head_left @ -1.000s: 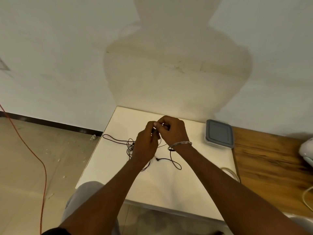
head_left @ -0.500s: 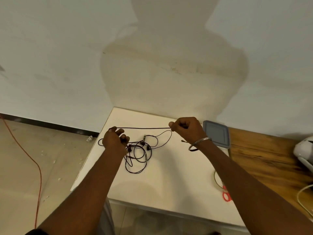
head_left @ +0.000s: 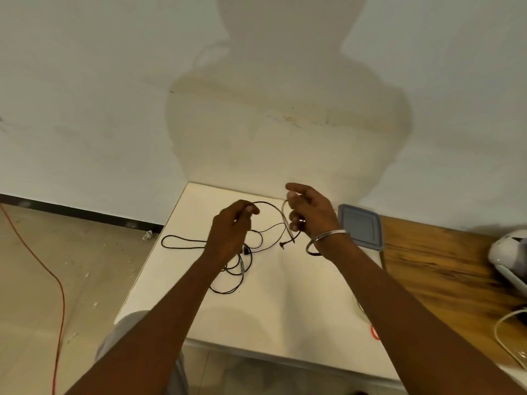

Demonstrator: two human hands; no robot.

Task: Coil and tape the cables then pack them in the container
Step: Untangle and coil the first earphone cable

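Cable on table, container at its right rear corner, cord on floor to left

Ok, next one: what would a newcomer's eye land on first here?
The left hand and right hand are raised over a white table. Each grips a thin black cable that arcs between them, and the rest of it lies tangled below the left hand. A grey container sits with its lid on at the table's right edge, and the person's large shadow fills the wall behind.
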